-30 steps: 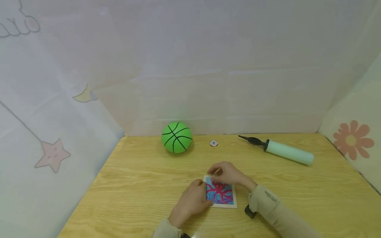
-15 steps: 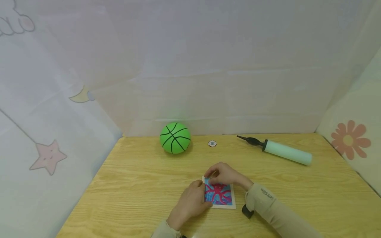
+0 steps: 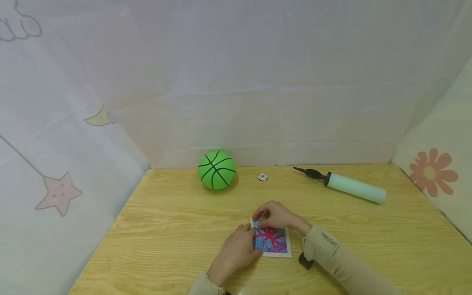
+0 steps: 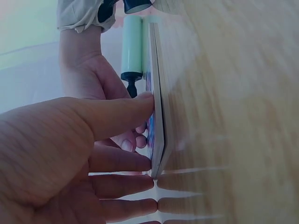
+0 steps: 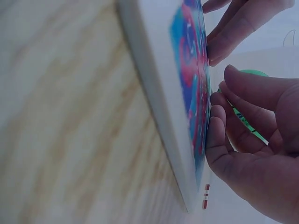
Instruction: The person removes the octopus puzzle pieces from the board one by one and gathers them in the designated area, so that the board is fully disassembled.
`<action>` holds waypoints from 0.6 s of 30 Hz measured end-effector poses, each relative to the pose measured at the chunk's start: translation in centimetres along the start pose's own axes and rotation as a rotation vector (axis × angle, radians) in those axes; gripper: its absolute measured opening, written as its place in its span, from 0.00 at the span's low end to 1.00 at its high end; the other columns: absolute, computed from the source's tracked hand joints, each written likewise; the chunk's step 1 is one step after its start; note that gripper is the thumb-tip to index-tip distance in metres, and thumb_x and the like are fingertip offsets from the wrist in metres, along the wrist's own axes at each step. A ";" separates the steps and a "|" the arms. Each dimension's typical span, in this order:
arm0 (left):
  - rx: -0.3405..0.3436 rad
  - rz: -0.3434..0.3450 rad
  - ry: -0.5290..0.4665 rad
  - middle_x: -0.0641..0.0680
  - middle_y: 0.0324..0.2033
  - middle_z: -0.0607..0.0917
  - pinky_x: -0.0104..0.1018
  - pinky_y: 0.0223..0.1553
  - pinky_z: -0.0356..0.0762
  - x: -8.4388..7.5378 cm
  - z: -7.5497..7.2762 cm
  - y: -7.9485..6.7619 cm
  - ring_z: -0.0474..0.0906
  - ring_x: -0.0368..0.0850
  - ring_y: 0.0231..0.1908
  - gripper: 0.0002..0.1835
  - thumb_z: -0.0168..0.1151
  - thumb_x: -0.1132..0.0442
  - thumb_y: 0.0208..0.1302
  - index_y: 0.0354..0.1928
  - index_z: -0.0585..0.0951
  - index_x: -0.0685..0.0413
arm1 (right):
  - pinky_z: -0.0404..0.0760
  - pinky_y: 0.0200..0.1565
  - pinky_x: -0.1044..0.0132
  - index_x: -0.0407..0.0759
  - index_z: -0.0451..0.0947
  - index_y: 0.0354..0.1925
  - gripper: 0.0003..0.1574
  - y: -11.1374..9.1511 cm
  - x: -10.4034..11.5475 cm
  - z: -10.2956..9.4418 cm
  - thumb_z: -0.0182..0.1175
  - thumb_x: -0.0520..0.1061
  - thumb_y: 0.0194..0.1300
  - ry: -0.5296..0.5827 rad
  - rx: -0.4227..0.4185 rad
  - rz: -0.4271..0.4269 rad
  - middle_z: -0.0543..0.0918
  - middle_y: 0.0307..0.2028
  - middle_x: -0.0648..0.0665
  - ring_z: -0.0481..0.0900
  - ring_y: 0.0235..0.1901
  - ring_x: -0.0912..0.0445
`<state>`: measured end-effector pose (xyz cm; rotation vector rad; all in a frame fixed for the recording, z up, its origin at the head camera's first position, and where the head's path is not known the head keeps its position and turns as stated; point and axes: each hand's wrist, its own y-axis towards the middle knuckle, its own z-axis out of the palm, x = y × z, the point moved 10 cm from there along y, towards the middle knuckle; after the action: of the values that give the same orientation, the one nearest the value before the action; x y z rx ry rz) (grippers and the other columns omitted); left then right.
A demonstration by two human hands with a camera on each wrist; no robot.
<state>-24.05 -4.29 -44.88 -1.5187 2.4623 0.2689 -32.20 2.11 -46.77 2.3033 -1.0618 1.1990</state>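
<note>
A square board (image 3: 274, 244) with a pink octopus on a blue ground and a white border lies face up on the wooden table. My left hand (image 3: 236, 250) rests along its left side, thumb at the near edge. In the left wrist view, the straight fingers (image 4: 124, 184) touch the board's edge and the tabletop, and a dark seam runs between two thin layers. Over the far left corner is my right hand (image 3: 276, 215). Its fingertips (image 5: 216, 119) bend against the picture's face in the right wrist view, while the thumb (image 5: 252, 86) stands apart from the board.
Behind the hands, a green ball (image 3: 216, 170) with black lines sits near the back wall. A white poker chip (image 3: 263, 176) lies to its right. Farther right is a pale green hand pump (image 3: 354, 187) with a black nozzle. Patterned cloth walls (image 3: 228, 82) enclose the table.
My right hand has shifted slightly left, its fingertips closer to the board's far left corner. The left hand keeps its place on the board. The whole view has drifted a little.
</note>
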 end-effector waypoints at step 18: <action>0.024 0.055 -0.013 0.65 0.59 0.74 0.51 0.54 0.75 -0.5 0.4 -0.2 0.72 0.67 0.56 0.22 0.70 0.55 0.57 0.53 0.83 0.51 | 0.79 0.39 0.68 0.38 0.84 0.41 0.10 0.4 0.2 -0.1 0.65 0.34 0.59 -0.032 0.010 -0.006 0.85 0.38 0.47 0.80 0.35 0.59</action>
<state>-23.56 -3.82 -45.11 -1.4374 2.4905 0.2579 -32.50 1.77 -46.57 2.3387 -1.0616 1.1714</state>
